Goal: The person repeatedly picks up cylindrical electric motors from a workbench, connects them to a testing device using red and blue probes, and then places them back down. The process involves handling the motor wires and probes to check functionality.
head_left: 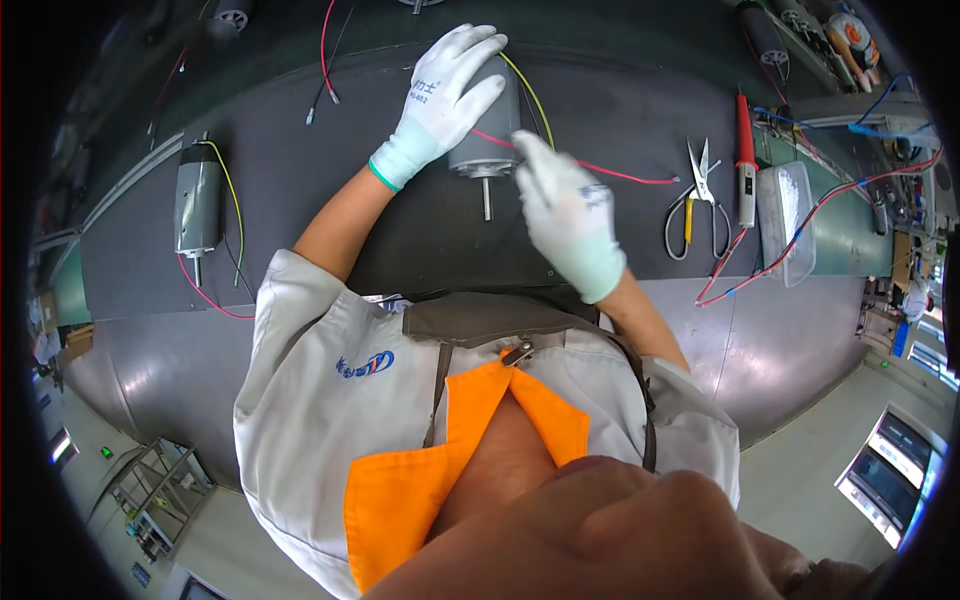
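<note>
A grey cylindrical electric motor (pixel 482 138) lies on the dark worktop, its metal shaft pointing toward me. My left hand (pixel 447 92), in a white glove with a green cuff edge, is wrapped over the motor's far part, thumb along its side. My right hand (pixel 565 205), gloved alike, is at the motor's near right edge. Motion blurs its fingers, so their grip is unclear. From the motor a red wire (pixel 625 177) runs behind the right hand and out to the right. A yellow-green wire (pixel 541 105) curves down the motor's right side.
Another motor (pixel 199 205) with wires lies at the left. To the right are scissors (pixel 700 195), a red-handled tool (pixel 745 160) on a red cable, and a clear plastic box (pixel 790 220). More motors (pixel 762 35) and loose wires (pixel 326 60) sit along the far side.
</note>
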`<state>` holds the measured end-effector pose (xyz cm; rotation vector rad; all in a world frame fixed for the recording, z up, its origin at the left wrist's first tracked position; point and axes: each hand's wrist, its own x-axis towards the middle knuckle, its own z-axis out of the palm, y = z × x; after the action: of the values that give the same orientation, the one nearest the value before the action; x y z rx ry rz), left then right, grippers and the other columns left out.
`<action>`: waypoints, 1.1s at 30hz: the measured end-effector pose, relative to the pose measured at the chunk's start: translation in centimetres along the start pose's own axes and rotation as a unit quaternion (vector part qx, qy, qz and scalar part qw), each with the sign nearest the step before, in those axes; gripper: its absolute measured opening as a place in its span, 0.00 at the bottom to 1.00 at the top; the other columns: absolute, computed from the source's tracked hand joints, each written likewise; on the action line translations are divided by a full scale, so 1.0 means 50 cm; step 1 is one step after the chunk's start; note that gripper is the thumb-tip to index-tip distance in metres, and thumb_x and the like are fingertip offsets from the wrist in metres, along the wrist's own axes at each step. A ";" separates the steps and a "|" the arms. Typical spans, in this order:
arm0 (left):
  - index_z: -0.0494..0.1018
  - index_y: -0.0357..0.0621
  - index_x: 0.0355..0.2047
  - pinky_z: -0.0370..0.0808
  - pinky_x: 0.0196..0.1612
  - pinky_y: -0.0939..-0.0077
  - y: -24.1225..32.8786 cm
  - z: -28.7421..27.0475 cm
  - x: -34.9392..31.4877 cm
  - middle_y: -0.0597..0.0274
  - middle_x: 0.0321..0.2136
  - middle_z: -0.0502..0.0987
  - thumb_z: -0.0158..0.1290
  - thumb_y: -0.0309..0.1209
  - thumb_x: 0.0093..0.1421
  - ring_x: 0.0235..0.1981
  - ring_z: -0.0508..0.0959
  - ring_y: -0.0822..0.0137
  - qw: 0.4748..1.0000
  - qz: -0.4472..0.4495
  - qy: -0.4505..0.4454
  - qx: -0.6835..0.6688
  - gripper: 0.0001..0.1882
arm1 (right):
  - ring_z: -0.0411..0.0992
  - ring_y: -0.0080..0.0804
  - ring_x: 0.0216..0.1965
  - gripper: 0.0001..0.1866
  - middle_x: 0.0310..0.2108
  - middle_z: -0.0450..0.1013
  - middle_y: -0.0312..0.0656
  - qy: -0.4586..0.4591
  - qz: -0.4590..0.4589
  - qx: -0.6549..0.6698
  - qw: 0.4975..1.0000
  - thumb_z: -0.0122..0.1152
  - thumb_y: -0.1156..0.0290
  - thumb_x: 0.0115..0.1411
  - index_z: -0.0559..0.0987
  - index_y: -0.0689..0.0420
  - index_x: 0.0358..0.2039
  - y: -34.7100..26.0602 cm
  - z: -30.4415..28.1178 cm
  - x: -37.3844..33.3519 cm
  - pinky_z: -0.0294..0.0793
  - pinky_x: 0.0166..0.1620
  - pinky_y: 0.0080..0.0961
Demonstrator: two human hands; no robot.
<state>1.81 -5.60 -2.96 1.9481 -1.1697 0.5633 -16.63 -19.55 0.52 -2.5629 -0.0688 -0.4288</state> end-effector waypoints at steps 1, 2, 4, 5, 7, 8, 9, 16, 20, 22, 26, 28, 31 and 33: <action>0.74 0.42 0.59 0.64 0.67 0.55 -0.005 0.000 0.000 0.50 0.59 0.74 0.53 0.34 0.65 0.63 0.70 0.47 1.000 -0.007 -0.021 0.003 0.23 | 0.76 0.48 0.39 0.24 0.47 0.75 0.49 0.005 -0.025 -0.058 0.998 0.61 0.72 0.59 0.75 0.57 0.57 0.008 -0.026 0.014 0.75 0.42 0.44; 0.73 0.42 0.60 0.62 0.68 0.56 -0.003 0.004 0.005 0.50 0.60 0.73 0.52 0.32 0.66 0.64 0.69 0.49 0.999 -0.011 -0.041 0.004 0.22 | 0.72 0.51 0.52 0.31 0.55 0.71 0.51 0.058 -0.082 -0.104 0.990 0.65 0.72 0.55 0.73 0.55 0.61 0.020 -0.040 0.019 0.72 0.53 0.46; 0.76 0.41 0.54 0.65 0.65 0.58 -0.002 0.011 0.015 0.53 0.55 0.77 0.52 0.31 0.66 0.60 0.72 0.50 0.999 0.032 -0.028 0.027 0.18 | 0.66 0.53 0.61 0.38 0.60 0.67 0.53 0.083 -0.085 -0.177 0.977 0.68 0.71 0.52 0.69 0.55 0.65 -0.002 -0.064 0.057 0.66 0.61 0.48; 0.77 0.41 0.53 0.66 0.64 0.58 -0.005 0.016 0.024 0.53 0.54 0.77 0.53 0.31 0.66 0.59 0.73 0.51 0.997 0.053 -0.033 0.039 0.17 | 0.62 0.55 0.65 0.43 0.66 0.62 0.56 0.053 -0.063 -0.121 0.989 0.68 0.72 0.50 0.65 0.57 0.68 0.014 -0.051 0.067 0.62 0.66 0.46; 0.77 0.40 0.51 0.68 0.61 0.59 -0.016 0.025 0.042 0.54 0.51 0.79 0.52 0.30 0.65 0.56 0.75 0.52 0.993 0.095 -0.036 0.065 0.16 | 0.70 0.54 0.58 0.45 0.63 0.66 0.58 0.010 0.041 0.145 0.989 0.65 0.74 0.54 0.59 0.58 0.72 0.075 -0.007 0.082 0.70 0.62 0.45; 0.77 0.39 0.50 0.70 0.60 0.60 -0.022 0.031 0.044 0.55 0.50 0.79 0.52 0.29 0.65 0.55 0.76 0.52 0.990 0.111 -0.034 0.078 0.15 | 0.74 0.51 0.54 0.45 0.62 0.67 0.58 -0.038 0.127 0.295 0.946 0.64 0.74 0.56 0.57 0.59 0.73 0.102 0.003 0.090 0.75 0.58 0.42; 0.77 0.39 0.49 0.71 0.58 0.60 -0.028 0.035 0.049 0.55 0.49 0.80 0.52 0.28 0.64 0.53 0.77 0.53 0.987 0.130 -0.031 0.091 0.15 | 0.78 0.40 0.44 0.46 0.56 0.72 0.55 -0.105 0.255 0.402 0.873 0.65 0.73 0.59 0.53 0.62 0.74 0.123 0.003 0.110 0.82 0.46 0.37; 0.76 0.39 0.51 0.79 0.43 0.63 -0.091 -0.016 0.013 0.51 0.36 0.82 0.46 0.57 0.70 0.36 0.82 0.54 0.965 -0.246 -0.086 0.012 0.31 | 0.65 0.14 0.22 0.16 0.27 0.73 0.33 -0.267 0.277 0.507 0.771 0.63 0.63 0.64 0.83 0.63 0.44 0.122 -0.167 0.195 0.61 0.23 0.12; 0.73 0.31 0.54 0.79 0.27 0.74 -0.081 -0.092 0.026 0.48 0.30 0.81 0.38 0.78 0.61 0.23 0.82 0.65 0.744 -0.506 -0.299 -0.318 0.55 | 0.67 0.23 0.19 0.10 0.25 0.74 0.37 -0.375 0.155 0.495 0.768 0.64 0.65 0.61 0.82 0.58 0.37 -0.012 -0.130 0.225 0.65 0.21 0.20; 0.76 0.35 0.48 0.78 0.26 0.77 -0.089 -0.085 0.073 0.53 0.25 0.79 0.42 0.76 0.61 0.21 0.80 0.66 0.654 -0.539 -0.364 -0.387 0.49 | 0.72 0.33 0.19 0.08 0.24 0.76 0.43 -0.282 -0.320 0.170 0.888 0.60 0.67 0.60 0.80 0.57 0.34 -0.105 0.035 0.204 0.72 0.24 0.29; 0.76 0.41 0.32 0.55 0.13 0.80 -0.019 -0.113 0.176 0.64 0.17 0.70 0.44 0.74 0.62 0.11 0.65 0.77 0.637 -0.568 -0.482 -0.196 0.42 | 0.79 0.53 0.29 0.12 0.28 0.78 0.54 -0.169 -0.149 0.219 0.949 0.59 0.63 0.58 0.77 0.61 0.28 -0.257 0.248 0.125 0.79 0.32 0.47; 0.76 0.41 0.31 0.53 0.13 0.77 -0.033 -0.088 0.150 0.64 0.17 0.70 0.42 0.75 0.63 0.11 0.65 0.77 0.710 -0.540 -0.428 -0.145 0.43 | 0.80 0.49 0.32 0.11 0.33 0.79 0.51 -0.339 -0.218 0.226 0.887 0.61 0.63 0.58 0.78 0.57 0.33 -0.225 0.143 0.130 0.80 0.33 0.43; 0.76 0.33 0.29 0.70 0.26 0.54 -0.108 -0.052 0.066 0.49 0.18 0.74 0.36 0.72 0.67 0.17 0.74 0.54 0.832 -0.435 -0.345 -0.007 0.46 | 0.81 0.39 0.40 0.11 0.44 0.80 0.41 -0.020 -0.393 0.145 0.908 0.60 0.65 0.59 0.83 0.48 0.43 -0.053 -0.004 0.099 0.81 0.38 0.31; 0.78 0.33 0.37 0.71 0.45 0.44 -0.096 -0.040 0.052 0.34 0.33 0.79 0.31 0.62 0.74 0.39 0.78 0.34 0.886 -0.306 -0.336 0.092 0.41 | 0.82 0.36 0.38 0.11 0.41 0.81 0.38 0.077 -0.250 0.145 0.954 0.61 0.72 0.58 0.84 0.51 0.42 0.126 -0.111 0.078 0.83 0.40 0.32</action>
<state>7.30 -4.08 -1.84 2.6175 -0.7990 -0.3880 -13.70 -27.95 3.05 -2.1938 -0.6830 -0.7440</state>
